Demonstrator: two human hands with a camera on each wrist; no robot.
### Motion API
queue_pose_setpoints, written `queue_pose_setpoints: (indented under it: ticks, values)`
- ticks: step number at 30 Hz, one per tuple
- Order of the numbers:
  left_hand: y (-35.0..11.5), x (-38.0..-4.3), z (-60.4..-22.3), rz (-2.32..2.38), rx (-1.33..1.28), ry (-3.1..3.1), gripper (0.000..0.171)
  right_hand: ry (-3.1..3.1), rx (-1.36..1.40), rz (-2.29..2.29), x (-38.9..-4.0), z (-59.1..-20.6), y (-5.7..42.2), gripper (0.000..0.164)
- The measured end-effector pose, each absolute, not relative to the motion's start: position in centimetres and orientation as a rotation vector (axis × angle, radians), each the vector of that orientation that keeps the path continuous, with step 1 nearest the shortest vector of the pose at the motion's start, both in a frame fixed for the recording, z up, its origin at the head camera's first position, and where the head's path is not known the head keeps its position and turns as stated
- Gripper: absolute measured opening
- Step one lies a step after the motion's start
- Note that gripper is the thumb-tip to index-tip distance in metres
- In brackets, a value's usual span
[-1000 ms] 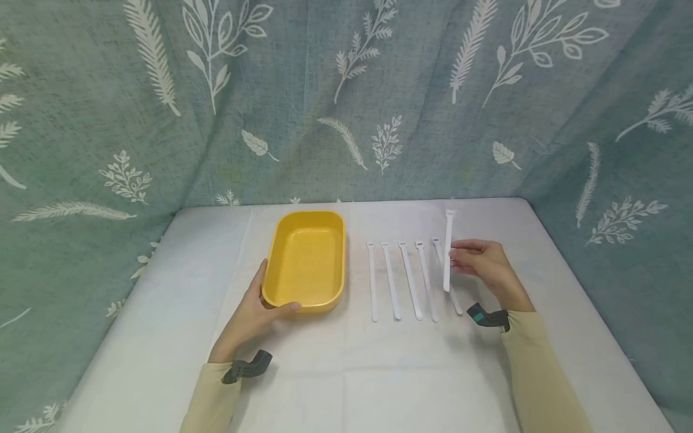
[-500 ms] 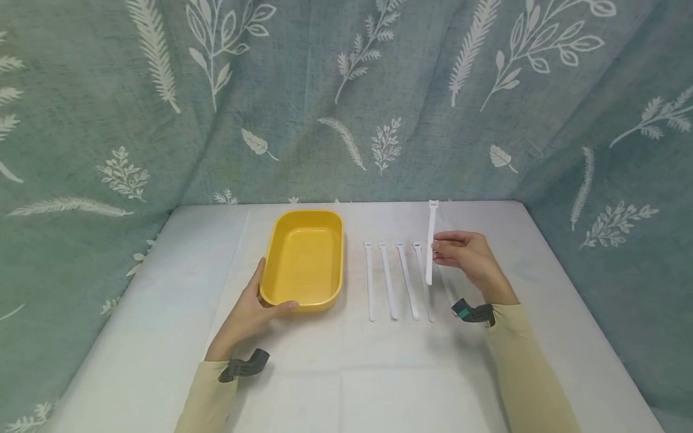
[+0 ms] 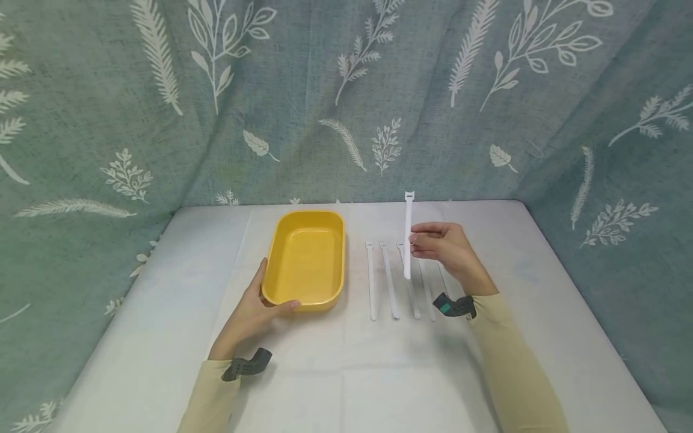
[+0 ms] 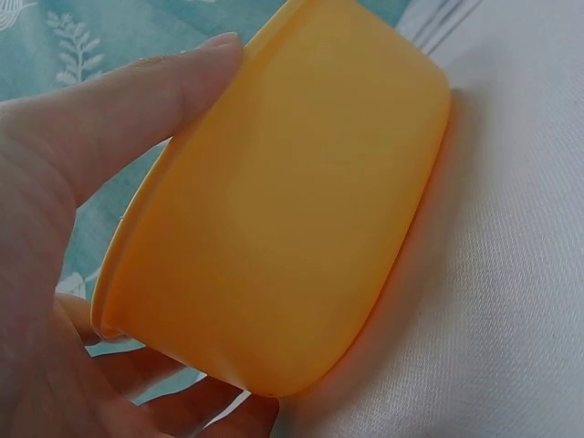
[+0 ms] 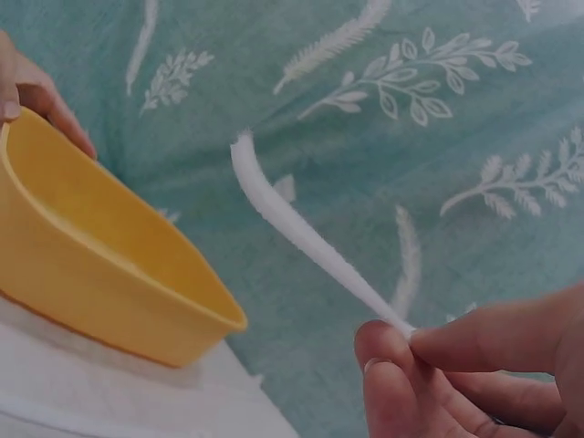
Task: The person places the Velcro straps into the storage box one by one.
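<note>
A white hook-and-loop cable tie (image 3: 408,237) with a slotted head stands nearly upright in my right hand (image 3: 448,248). Thumb and fingertips pinch it along its side; in the right wrist view the strap (image 5: 297,224) curves away from them. My left hand (image 3: 248,316) grips the near left corner of a yellow plastic tray (image 3: 305,264). In the left wrist view its thumb (image 4: 173,87) lies along the rim, with the other fingers curled round the corner below. Below the raised tie, more white cable ties (image 3: 371,282) lie in a row, some partly hidden by the right hand.
A white cloth (image 3: 346,385) covers the table. Behind it hangs a blue-green curtain (image 3: 303,108) with white leaf prints, continuing along both sides. The tray stands left of the row of ties, with a strip of cloth between them.
My right hand has moved left with the pinched cable tie and slightly away from me, passing over the row of ties. The left hand and the tray have stayed in place.
</note>
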State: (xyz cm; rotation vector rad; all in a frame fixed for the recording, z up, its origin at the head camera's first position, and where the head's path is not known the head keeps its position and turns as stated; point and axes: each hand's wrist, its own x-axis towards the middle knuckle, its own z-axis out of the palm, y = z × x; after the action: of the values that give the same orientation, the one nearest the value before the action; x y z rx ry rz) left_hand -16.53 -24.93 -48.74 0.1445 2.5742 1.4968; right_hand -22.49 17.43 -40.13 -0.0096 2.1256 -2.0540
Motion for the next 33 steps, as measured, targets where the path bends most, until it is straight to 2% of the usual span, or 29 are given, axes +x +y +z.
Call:
queue_pose_setpoints:
  ticks: [15, 33]
  values:
    - [-24.8, -16.6, -49.0, 1.522, 0.160, 2.578, 0.126, 2.092, -0.064, -2.078, -23.3, -39.2, 13.9, 0.034]
    - [-24.7, -16.5, -48.7, 1.524, 0.177, 2.583, 0.128, 2.003, -0.125, -2.104, -24.1, -38.6, 9.3, 0.033]
